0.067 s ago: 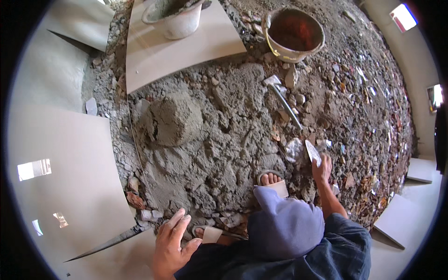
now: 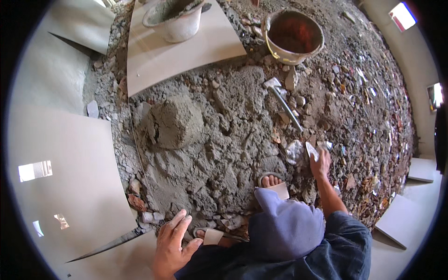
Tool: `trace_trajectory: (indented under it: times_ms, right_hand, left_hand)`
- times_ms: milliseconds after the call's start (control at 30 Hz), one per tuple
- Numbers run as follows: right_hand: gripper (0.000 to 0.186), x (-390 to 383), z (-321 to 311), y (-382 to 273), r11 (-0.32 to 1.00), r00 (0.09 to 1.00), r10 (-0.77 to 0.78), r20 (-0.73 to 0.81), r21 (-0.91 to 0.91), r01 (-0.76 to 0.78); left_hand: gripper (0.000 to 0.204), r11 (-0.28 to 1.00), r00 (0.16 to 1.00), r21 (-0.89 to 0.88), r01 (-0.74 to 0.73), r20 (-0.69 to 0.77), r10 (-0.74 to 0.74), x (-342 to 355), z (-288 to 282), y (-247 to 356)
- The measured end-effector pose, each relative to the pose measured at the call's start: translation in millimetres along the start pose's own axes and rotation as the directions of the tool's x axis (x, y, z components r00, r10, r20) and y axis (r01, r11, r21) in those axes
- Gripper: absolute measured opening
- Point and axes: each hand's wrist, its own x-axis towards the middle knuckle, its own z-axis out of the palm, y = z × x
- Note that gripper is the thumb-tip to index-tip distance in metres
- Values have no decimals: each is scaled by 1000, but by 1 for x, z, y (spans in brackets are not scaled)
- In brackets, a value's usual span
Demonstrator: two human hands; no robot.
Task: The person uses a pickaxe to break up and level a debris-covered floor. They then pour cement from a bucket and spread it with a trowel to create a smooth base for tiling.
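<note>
One trowel [image 2: 311, 150] at three o'clock, right hand [image 2: 320, 165] holding it, left hand [image 2: 172, 245] wide at seven: seemingly pickup, needing steady lift!

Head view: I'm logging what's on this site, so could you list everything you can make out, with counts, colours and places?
Buckets: two, pale and stained, top, left and right of centre
Large tiles: several, beige, left side and under the left bucket
Pale slabs: two, off-white, lower right
Mortar mound: one, grey, left of centre
Hammer-like tool: one, grey, right of centre
Crumpled plastic: one, silvery, below the tool
Rubble: uncountable, brown and grey, mostly right
Flat piece: one, whitish, in the co-worker's right hand, kind unclear
Sandals: two, pale-strapped, on the co-worker's feet
Co-worker: one, bluish cap, dark shirt, lower centre
Left hand: one, dusty, lower left
</note>
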Motion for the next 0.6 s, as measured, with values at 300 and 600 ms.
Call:
trace_trajectory:
  times_ms: [300, 600]
  right_hand:
    - [47, 148, 49, -98, 998, 913, 35, 407, 33, -53]
    - [47, 113, 47, -109, 888, 885, 6, 465, 404, -219]
  left_hand:
    - [53, 994, 994, -42, 103, -38, -105, 14, 8, -4]
    - [51, 982, 980, -32, 187, 69, -184, 55, 15, -13]
